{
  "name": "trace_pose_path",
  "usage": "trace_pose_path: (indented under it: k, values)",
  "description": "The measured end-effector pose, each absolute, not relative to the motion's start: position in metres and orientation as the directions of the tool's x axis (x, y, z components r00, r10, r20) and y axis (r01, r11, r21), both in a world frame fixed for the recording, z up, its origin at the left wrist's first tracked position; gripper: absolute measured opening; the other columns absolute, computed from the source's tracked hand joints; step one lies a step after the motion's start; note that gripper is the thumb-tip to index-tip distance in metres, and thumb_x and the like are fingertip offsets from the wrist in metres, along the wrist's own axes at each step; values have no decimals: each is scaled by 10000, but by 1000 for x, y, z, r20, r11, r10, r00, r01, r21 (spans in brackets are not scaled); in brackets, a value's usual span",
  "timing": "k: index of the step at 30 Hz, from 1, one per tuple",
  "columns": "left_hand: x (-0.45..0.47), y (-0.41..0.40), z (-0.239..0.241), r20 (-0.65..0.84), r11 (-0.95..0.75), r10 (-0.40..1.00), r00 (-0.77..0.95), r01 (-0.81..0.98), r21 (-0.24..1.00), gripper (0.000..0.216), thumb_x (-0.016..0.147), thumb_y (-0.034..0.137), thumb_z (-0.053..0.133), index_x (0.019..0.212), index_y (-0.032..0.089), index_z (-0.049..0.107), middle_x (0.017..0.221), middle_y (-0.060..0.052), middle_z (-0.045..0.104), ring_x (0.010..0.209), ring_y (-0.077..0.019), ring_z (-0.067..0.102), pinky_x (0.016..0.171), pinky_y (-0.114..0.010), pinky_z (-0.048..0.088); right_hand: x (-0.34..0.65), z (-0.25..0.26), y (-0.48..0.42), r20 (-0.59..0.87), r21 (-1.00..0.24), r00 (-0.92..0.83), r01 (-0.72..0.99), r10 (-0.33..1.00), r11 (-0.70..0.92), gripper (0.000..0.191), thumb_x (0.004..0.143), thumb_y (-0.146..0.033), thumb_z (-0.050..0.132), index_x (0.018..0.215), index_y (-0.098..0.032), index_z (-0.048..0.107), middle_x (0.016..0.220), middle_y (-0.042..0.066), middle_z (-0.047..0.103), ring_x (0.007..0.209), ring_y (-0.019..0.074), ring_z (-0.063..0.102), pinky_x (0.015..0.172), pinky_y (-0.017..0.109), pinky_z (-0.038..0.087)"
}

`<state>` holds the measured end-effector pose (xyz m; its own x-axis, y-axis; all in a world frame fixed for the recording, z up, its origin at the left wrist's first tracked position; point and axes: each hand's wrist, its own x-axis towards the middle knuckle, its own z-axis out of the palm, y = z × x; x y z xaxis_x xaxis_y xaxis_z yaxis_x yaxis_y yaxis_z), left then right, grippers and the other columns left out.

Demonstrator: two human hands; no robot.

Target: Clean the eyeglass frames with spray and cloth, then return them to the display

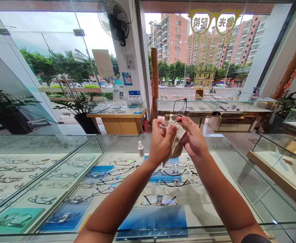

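Above the glass counter, my left hand (161,141) is closed on a beige cleaning cloth (177,145) with zigzag edges. The cloth is wrapped around part of a pair of dark-framed eyeglasses (180,107). One rimmed lens sticks up above my fingers; the rest of the glasses is hidden by the cloth and my hands. My right hand (195,139) pinches the frame just below that lens, and its lower fingers are against the cloth. Beyond my left wrist, a small white bottle (140,149) stands upright on the counter.
Rows of eyeglasses (158,199) lie inside the glass display counter (97,143) below my arms. Another glass case (284,162) stands to the right. Farther off are a wooden cabinet (121,125), potted plants (83,116), a wall fan (114,21) and large windows facing a street.
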<state>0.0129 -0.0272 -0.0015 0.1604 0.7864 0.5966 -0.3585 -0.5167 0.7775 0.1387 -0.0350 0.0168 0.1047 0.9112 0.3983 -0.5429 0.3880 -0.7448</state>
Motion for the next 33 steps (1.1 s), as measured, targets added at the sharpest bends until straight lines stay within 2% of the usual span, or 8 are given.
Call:
trace_pose_path:
  k: [3,8,12,16,20,23,28,33]
  values:
    - [14,-28,1,629,-556,763,150,-344,757,409,938,556,788,1042,244,544,783,30,651,614,-108,559,563,-231,414,139,16,-34,407,-747,106,-532,907,398,406,766,-567,918,951,-254,739,887,5,765,831,194,715,778,348,593]
    - [16,-33,3,671,-617,729,136,-292,731,495,1007,550,698,1390,249,616,1158,-87,763,771,-145,658,674,-277,497,137,18,-35,377,-717,110,-594,920,365,389,748,-531,939,924,-244,744,889,0,766,786,165,693,723,305,573]
    - [16,-32,0,615,-550,775,146,-325,769,582,976,579,730,1400,247,509,905,-39,770,639,-140,648,605,-272,470,135,19,-37,373,-700,137,-609,918,375,370,731,-500,953,897,-239,749,855,-10,754,738,143,663,664,274,553]
    - [12,-31,4,479,-395,853,208,-342,853,653,849,592,861,1229,250,455,723,32,737,555,-136,628,550,-230,429,135,20,-38,398,-706,135,-587,907,397,375,710,-479,972,879,-238,738,851,-27,728,732,118,637,666,253,539]
    - [7,-27,9,380,-282,867,323,-311,908,605,762,619,914,1045,183,604,755,-13,749,651,-151,674,617,-237,470,133,21,-41,401,-695,158,-589,902,412,353,690,-435,979,855,-236,740,861,-24,724,729,118,620,676,254,537]
    - [6,-24,9,420,-337,832,363,-270,902,527,817,635,863,959,151,707,824,-34,750,717,-137,649,677,-242,477,132,21,-42,417,-678,168,-597,893,429,335,701,-426,979,845,-232,746,855,-29,724,724,107,622,670,235,537]
    - [1,-18,7,516,-472,763,389,-211,856,536,918,681,734,862,149,703,760,-10,663,675,-120,541,648,-249,412,134,22,-40,404,-671,166,-615,900,414,381,667,-439,998,855,-220,748,815,-32,727,699,99,634,630,213,533]
    - [-8,-14,14,509,-480,713,481,-195,856,535,942,679,704,901,146,724,823,-31,682,761,-151,582,742,-271,464,138,23,-38,361,-669,157,-643,919,373,425,631,-450,1011,854,-218,734,771,-40,714,646,99,623,590,220,522]
